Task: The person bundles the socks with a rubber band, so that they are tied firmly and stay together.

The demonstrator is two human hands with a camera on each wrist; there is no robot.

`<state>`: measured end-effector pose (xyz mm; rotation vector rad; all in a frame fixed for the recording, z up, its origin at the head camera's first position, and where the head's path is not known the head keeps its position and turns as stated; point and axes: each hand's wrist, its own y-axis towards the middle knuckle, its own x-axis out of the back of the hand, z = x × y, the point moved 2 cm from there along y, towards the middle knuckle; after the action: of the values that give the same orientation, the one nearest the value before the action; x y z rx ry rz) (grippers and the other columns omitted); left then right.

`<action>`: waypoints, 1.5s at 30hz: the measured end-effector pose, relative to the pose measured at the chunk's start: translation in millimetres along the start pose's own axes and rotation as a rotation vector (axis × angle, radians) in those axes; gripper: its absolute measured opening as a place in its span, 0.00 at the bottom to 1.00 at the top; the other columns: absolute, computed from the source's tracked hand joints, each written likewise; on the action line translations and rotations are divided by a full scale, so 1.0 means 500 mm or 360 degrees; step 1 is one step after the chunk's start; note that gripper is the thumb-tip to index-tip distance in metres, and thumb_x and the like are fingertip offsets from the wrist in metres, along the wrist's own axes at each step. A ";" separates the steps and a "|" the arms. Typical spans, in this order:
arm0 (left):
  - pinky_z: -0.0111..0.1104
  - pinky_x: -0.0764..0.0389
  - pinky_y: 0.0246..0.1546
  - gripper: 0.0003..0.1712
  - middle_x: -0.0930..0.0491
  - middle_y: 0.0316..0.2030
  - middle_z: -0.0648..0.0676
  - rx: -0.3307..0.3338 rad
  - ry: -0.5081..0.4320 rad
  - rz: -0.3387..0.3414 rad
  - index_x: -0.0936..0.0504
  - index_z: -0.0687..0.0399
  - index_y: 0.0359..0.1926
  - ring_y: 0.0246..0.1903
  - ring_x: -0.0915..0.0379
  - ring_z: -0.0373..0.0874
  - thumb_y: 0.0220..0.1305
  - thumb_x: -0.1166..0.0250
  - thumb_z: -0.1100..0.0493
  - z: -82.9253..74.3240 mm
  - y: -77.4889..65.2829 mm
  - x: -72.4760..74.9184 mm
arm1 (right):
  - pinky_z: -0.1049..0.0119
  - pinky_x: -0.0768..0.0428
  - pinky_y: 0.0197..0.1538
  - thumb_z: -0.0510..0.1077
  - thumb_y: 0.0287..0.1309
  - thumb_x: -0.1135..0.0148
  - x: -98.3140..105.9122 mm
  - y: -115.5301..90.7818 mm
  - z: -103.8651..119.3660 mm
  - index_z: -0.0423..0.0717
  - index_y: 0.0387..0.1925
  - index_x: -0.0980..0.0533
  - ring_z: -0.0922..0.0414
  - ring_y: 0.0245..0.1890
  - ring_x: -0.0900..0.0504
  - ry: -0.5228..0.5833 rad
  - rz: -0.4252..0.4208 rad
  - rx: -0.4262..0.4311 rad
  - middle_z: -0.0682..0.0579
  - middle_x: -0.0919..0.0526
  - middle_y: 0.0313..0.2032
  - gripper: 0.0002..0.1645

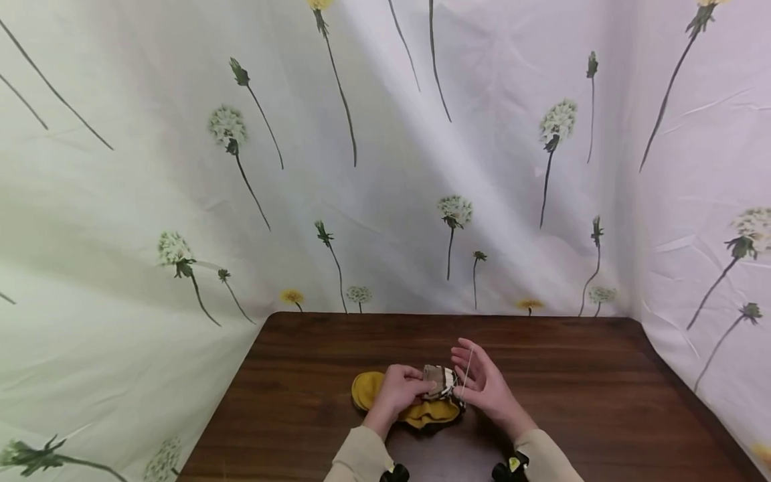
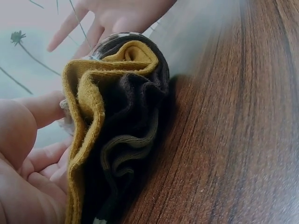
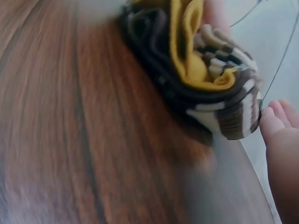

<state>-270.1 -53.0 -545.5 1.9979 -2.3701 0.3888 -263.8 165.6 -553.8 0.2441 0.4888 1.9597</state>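
Note:
A folded, sock-like piece of knitwear (image 1: 430,414), mustard yellow with dark brown and striped parts, lies bunched on the table. Its rounded yellow end (image 1: 364,390) sticks out to the left. My left hand (image 1: 399,390) pinches the grey-brown and white striped fold (image 1: 435,378) between thumb and fingers. In the left wrist view the yellow and dark layers (image 2: 126,107) are crumpled in waves beside that hand. My right hand (image 1: 488,388) is at the striped end, its fingers spread. A thin white thread (image 1: 468,368) crosses in front of it. The right thumb (image 3: 271,121) is right at the striped edge (image 3: 238,116).
The knitwear rests on a dark brown wood-grain table (image 1: 301,355) with rounded far corners. Behind and on both sides hangs a white cloth (image 1: 391,167) printed with dandelions, reaching down to the table's edges. Dark wrist bands (image 1: 508,466) sit by the beige sleeves (image 1: 545,455).

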 end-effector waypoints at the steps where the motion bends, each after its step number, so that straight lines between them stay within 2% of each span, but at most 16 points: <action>1: 0.39 0.12 0.33 0.15 0.13 0.34 0.55 0.0005 -0.0001 0.0000 0.12 0.68 0.43 0.31 0.16 0.42 0.61 0.22 0.61 0.001 0.000 0.000 | 0.62 0.31 0.73 0.25 0.62 0.34 -0.001 -0.001 -0.002 0.30 0.80 0.53 0.54 0.73 0.31 -0.0062 0.0042 0.0000 0.29 0.39 0.73 0.52; 4: 0.39 0.12 0.32 0.15 0.13 0.33 0.54 0.0008 0.0008 -0.0003 0.12 0.68 0.42 0.30 0.17 0.42 0.61 0.21 0.60 0.004 0.002 0.002 | 0.59 0.35 0.76 0.29 0.63 0.31 -0.002 0.000 -0.008 0.35 0.81 0.52 0.42 0.77 0.39 -0.0219 0.0109 -0.0048 0.27 0.44 0.76 0.54; 6: 0.38 0.12 0.32 0.15 0.13 0.34 0.54 0.0003 0.0013 -0.0006 0.12 0.68 0.42 0.30 0.17 0.42 0.61 0.21 0.60 0.005 0.004 0.003 | 0.59 0.36 0.76 0.31 0.62 0.29 -0.003 0.002 -0.010 0.39 0.81 0.50 0.33 0.78 0.43 -0.0326 0.0122 -0.0085 0.30 0.44 0.77 0.55; 9: 0.38 0.12 0.32 0.15 0.13 0.33 0.54 -0.0020 0.0028 -0.0013 0.12 0.67 0.41 0.30 0.16 0.41 0.60 0.20 0.59 0.007 0.006 0.003 | 0.65 0.36 0.75 0.36 0.60 0.25 -0.004 0.006 -0.009 0.43 0.81 0.48 0.29 0.77 0.45 -0.0471 0.0144 -0.0123 0.35 0.43 0.78 0.56; 12: 0.38 0.13 0.32 0.15 0.12 0.33 0.54 -0.0034 0.0036 -0.0017 0.12 0.66 0.40 0.30 0.16 0.41 0.59 0.20 0.59 0.007 0.007 0.002 | 0.70 0.36 0.73 0.41 0.58 0.21 -0.006 0.010 -0.007 0.45 0.80 0.47 0.31 0.77 0.43 -0.0629 0.0198 -0.0114 0.38 0.42 0.78 0.58; 16: 0.38 0.13 0.31 0.14 0.12 0.32 0.54 -0.0052 0.0033 -0.0015 0.11 0.66 0.40 0.29 0.16 0.42 0.59 0.20 0.59 0.005 0.005 0.000 | 0.57 0.34 0.76 0.43 0.56 0.19 -0.007 0.013 -0.006 0.41 0.80 0.46 0.36 0.78 0.43 -0.0775 0.0277 -0.0056 0.40 0.42 0.78 0.60; 19: 0.38 0.13 0.31 0.15 0.12 0.31 0.54 -0.0054 0.0034 -0.0025 0.12 0.66 0.40 0.29 0.16 0.42 0.59 0.20 0.59 0.002 0.003 -0.002 | 0.47 0.34 0.75 0.45 0.54 0.17 -0.006 0.014 -0.006 0.44 0.78 0.45 0.39 0.78 0.42 -0.0836 0.0289 -0.0055 0.44 0.41 0.76 0.59; 22: 0.38 0.13 0.31 0.17 0.12 0.32 0.55 -0.0045 0.0037 -0.0043 0.12 0.67 0.42 0.29 0.16 0.43 0.59 0.19 0.59 0.000 0.003 -0.004 | 0.47 0.33 0.74 0.46 0.52 0.16 -0.006 0.016 -0.004 0.51 0.75 0.43 0.42 0.76 0.40 -0.0866 0.0271 -0.0076 0.47 0.39 0.74 0.57; 25: 0.38 0.13 0.31 0.17 0.12 0.32 0.55 -0.0045 0.0042 -0.0059 0.12 0.67 0.42 0.29 0.16 0.43 0.59 0.19 0.58 -0.002 0.003 -0.005 | 0.48 0.34 0.75 0.47 0.50 0.15 -0.009 0.018 0.001 0.55 0.72 0.42 0.43 0.75 0.39 -0.0874 0.0270 -0.0082 0.44 0.38 0.71 0.56; 31: 0.34 0.16 0.28 0.17 0.12 0.31 0.54 -0.0043 0.0051 -0.0093 0.13 0.66 0.41 0.27 0.19 0.41 0.57 0.19 0.59 -0.001 -0.003 -0.009 | 0.40 0.34 0.73 0.50 0.50 0.14 -0.015 0.018 0.001 0.54 0.70 0.41 0.43 0.75 0.39 -0.0899 0.0338 -0.0105 0.35 0.37 0.68 0.55; 34: 0.34 0.17 0.27 0.17 0.13 0.30 0.54 -0.0055 0.0052 -0.0096 0.14 0.66 0.40 0.26 0.20 0.41 0.57 0.19 0.60 -0.005 -0.004 -0.012 | 0.42 0.33 0.73 0.51 0.51 0.15 -0.011 0.019 -0.006 0.57 0.70 0.42 0.44 0.74 0.38 -0.0906 0.0338 -0.0115 0.37 0.37 0.68 0.54; 36: 0.34 0.18 0.27 0.18 0.14 0.30 0.54 -0.0074 0.0085 -0.0090 0.15 0.65 0.40 0.26 0.20 0.41 0.56 0.18 0.59 -0.010 -0.003 -0.012 | 0.44 0.33 0.73 0.52 0.51 0.15 -0.008 0.021 -0.007 0.56 0.70 0.42 0.43 0.74 0.38 -0.0916 0.0344 -0.0106 0.37 0.37 0.68 0.54; 40: 0.34 0.18 0.29 0.18 0.14 0.32 0.53 -0.0146 0.0234 -0.0068 0.14 0.61 0.39 0.29 0.20 0.41 0.55 0.17 0.55 -0.021 0.000 -0.014 | 0.45 0.28 0.71 0.54 0.51 0.15 -0.004 0.025 0.001 0.46 0.71 0.40 0.44 0.69 0.32 -0.1024 0.0371 -0.0055 0.40 0.34 0.67 0.55; 43: 0.35 0.18 0.31 0.19 0.15 0.33 0.53 -0.0190 0.0322 -0.0046 0.14 0.59 0.40 0.31 0.20 0.42 0.56 0.17 0.52 -0.026 0.000 -0.018 | 0.46 0.25 0.66 0.56 0.50 0.15 -0.001 0.026 0.009 0.41 0.70 0.39 0.50 0.63 0.28 -0.1131 0.0385 -0.0005 0.45 0.31 0.64 0.56; 45: 0.35 0.18 0.32 0.20 0.15 0.33 0.53 -0.0209 0.0332 -0.0031 0.14 0.59 0.41 0.32 0.20 0.42 0.57 0.18 0.51 -0.029 0.001 -0.021 | 0.46 0.24 0.62 0.57 0.49 0.15 0.001 0.026 0.014 0.41 0.70 0.39 0.53 0.61 0.27 -0.1177 0.0397 0.0016 0.48 0.31 0.63 0.56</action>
<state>-270.7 -39.8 -533.2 1.8250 -2.1896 0.4074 -272.1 162.7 -541.7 1.0268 -0.0220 1.9297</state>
